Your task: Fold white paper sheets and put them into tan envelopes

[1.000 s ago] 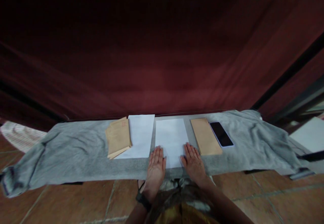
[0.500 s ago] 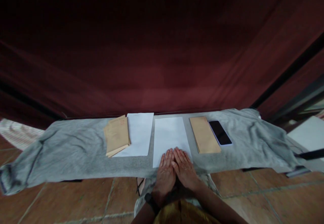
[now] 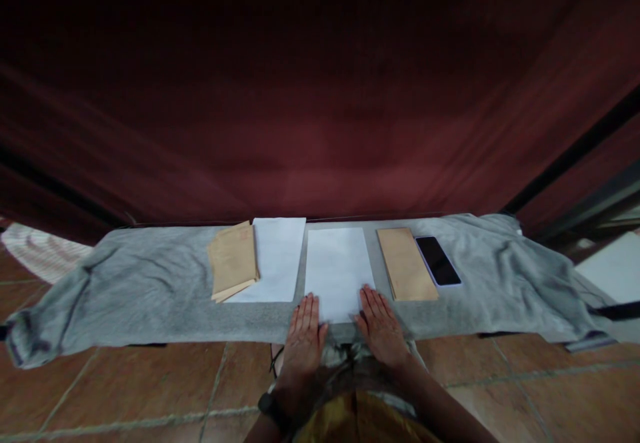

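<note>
A white sheet of paper (image 3: 338,263) lies flat on the grey cloth in front of me. My left hand (image 3: 303,333) rests palm down at its near left corner, fingers stretched forward. At the near right corner my right hand (image 3: 380,319) lies flat in the same way. Both hands touch the sheet's edges and hold nothing. Left of the sheet is more white paper (image 3: 280,259), partly covered by a fanned pile of brown envelopes (image 3: 233,259). To the right lie longer brown envelopes (image 3: 407,264), stacked neatly.
A dark-screened phone (image 3: 439,261) with a purple edge sits right of the long envelopes. The grey cloth (image 3: 155,289) covers a narrow table and hangs in folds at both ends. Behind it rises a dark red curtain-like surface (image 3: 320,136). Tiled floor (image 3: 165,383) shows below.
My hands have moved apart from the middle of the sheet's near edge, the left one leftward and the right one rightward, to its near corners. The papers, envelopes and phone lie as before.
</note>
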Demonstrator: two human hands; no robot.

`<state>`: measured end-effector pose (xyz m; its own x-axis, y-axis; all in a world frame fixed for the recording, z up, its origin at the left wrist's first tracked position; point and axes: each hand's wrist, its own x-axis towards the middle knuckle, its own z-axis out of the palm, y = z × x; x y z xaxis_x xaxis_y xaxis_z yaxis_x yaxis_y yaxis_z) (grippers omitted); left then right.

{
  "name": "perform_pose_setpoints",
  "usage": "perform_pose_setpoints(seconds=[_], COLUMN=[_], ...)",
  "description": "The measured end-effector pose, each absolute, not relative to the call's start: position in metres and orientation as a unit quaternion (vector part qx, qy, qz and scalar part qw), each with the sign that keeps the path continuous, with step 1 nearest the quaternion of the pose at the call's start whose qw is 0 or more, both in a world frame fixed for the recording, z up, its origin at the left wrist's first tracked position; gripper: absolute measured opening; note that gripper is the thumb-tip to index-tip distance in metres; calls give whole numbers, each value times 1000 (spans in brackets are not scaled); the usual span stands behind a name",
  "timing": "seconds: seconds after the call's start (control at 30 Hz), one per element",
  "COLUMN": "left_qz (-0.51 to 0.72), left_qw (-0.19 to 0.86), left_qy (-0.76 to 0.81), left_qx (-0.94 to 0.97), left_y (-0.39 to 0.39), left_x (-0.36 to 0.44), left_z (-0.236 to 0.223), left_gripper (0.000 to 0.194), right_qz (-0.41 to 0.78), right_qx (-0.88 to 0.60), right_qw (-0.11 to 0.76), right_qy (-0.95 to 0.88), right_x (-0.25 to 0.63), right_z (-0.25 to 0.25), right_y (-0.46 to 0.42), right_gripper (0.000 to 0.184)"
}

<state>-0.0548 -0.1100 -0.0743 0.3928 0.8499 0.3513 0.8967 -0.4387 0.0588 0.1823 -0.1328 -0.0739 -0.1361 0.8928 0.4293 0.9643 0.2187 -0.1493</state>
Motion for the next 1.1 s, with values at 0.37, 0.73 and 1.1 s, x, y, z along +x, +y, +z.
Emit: perform_pose_setpoints(seconds=[0.37, 0.73, 1.1], left_qz=[-177, -120, -153], left_qw=[84, 7, 25], left_qy=[-560, -521, -571], left_qx=[-805, -845, -806], left_y=[-113, -56, -39], left_x=[-64, 12, -9], left_z=[-69, -64, -70], left_gripper=[67, 63, 61], right_qz=[-75, -1, -80], right_qx=[-664, -613, -645], right_qw=[216, 228, 235], right_qy=[-712, -757, -723], right_x=[189, 147, 161], right_z=[-76, -59, -83], right_y=[-139, -72, -70], right_gripper=[65, 54, 56])
